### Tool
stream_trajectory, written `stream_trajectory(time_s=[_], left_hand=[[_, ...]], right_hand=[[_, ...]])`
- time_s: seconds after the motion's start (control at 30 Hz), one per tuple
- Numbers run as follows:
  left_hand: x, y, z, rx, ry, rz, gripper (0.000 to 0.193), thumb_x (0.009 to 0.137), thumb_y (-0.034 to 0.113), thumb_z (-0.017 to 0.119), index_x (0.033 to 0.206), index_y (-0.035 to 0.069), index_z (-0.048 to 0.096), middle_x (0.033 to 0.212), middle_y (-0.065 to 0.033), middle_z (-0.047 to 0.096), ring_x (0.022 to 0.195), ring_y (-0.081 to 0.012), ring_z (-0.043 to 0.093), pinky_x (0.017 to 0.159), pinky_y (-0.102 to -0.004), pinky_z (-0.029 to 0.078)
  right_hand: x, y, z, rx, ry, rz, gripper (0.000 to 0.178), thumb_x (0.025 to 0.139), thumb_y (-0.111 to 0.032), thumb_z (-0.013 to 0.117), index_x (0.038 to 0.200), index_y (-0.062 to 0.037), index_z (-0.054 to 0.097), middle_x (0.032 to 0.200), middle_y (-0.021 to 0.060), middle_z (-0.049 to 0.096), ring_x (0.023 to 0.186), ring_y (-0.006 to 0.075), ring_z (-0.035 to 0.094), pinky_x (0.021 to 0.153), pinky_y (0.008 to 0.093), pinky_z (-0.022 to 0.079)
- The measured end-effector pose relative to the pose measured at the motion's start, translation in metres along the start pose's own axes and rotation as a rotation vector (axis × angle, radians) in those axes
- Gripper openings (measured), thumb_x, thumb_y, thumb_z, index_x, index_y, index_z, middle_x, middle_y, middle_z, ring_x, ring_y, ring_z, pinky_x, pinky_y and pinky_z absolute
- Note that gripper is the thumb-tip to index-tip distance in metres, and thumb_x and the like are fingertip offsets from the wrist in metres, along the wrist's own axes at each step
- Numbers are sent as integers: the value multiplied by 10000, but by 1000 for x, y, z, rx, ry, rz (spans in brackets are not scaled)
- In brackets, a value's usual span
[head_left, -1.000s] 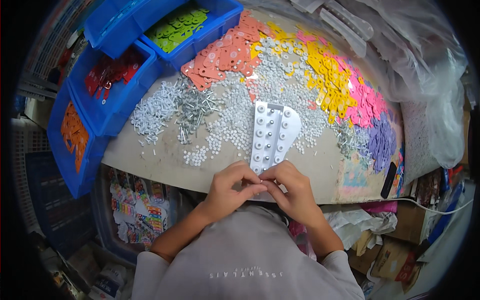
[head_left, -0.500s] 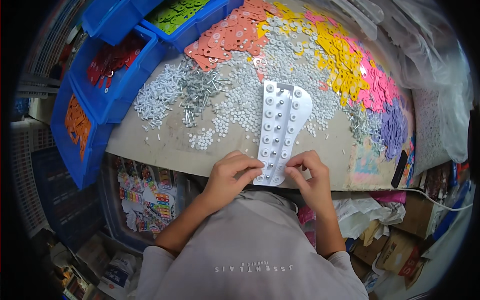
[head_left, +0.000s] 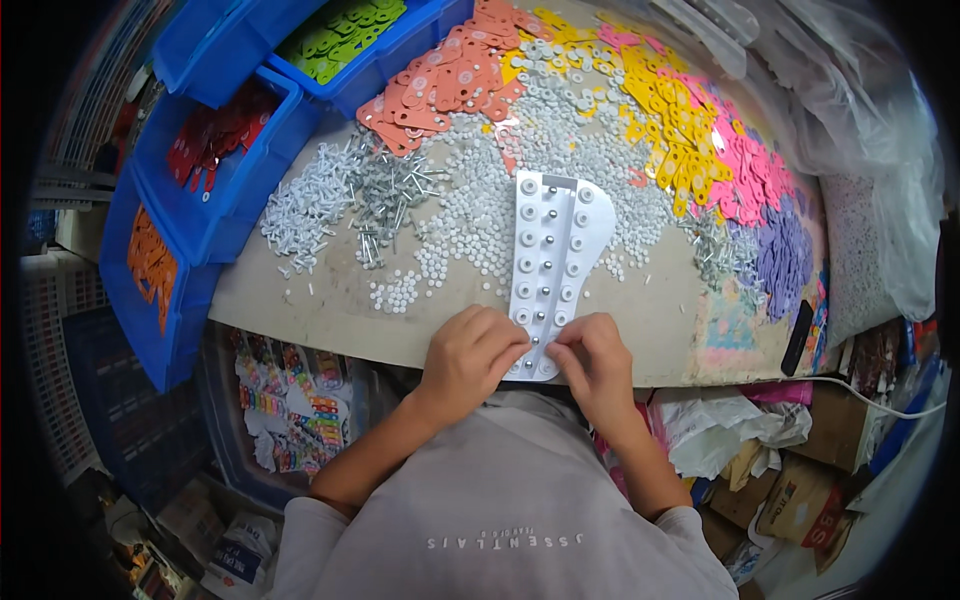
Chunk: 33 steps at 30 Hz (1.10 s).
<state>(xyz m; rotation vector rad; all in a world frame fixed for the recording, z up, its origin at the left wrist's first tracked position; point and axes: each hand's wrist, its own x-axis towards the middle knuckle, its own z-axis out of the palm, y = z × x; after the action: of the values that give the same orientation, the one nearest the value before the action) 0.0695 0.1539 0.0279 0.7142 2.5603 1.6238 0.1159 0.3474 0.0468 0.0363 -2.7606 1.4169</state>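
Fingers drawn together, any pinched part hidden, the left hand (head_left: 470, 362) and right hand (head_left: 597, 370) work at the near end of a white holder (head_left: 560, 265) on the table (head_left: 380, 327), apparently seating small parts; the next move likely calls for careful alignment. White caps (head_left: 470, 215) lie beyond.

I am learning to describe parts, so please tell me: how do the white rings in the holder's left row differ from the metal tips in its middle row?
The white rings are pale, while the metal tips are shiny silver. The rings look wider; the tips look smaller. The rings line the left edge, whereas the tips line the middle channel. Both form spaced rows along the white holder.
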Motion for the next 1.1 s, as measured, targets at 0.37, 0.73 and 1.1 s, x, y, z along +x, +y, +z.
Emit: stream_trajectory(time_s=[0.37, 0.73, 1.1], left_hand=[[2, -17, -1, 19, 30, 220, 181, 694, 58, 843, 827, 41, 722, 769, -57, 605, 706, -250, 574, 622, -372, 446], [1, -19, -9, -20, 91, 186, 202, 775, 101, 808, 951, 54, 721, 777, -53, 609, 725, -263, 568, 661, -392, 453], [0, -24, -12, 93, 157, 42, 149, 857, 46, 716, 1005, 39, 712, 782, -79, 621, 729, -288, 563, 679, -402, 453]], right_hand=[[1, 12, -7, 115, -71, -57, 158, 781, 28, 768, 909, -13, 685, 923, 100, 603, 886, 262, 590, 730, 342, 491], [41, 10, -48, 179, -119, 121, 96, 858, -51, 698, 923, -5, 644, 931, 99, 650, 879, 226, 607, 756, 333, 479], [207, 52, -54, -374, 211, -241, 123, 884, -31, 648, 1003, -16, 677, 917, 152, 643, 928, 340, 606, 839, 428, 479]])
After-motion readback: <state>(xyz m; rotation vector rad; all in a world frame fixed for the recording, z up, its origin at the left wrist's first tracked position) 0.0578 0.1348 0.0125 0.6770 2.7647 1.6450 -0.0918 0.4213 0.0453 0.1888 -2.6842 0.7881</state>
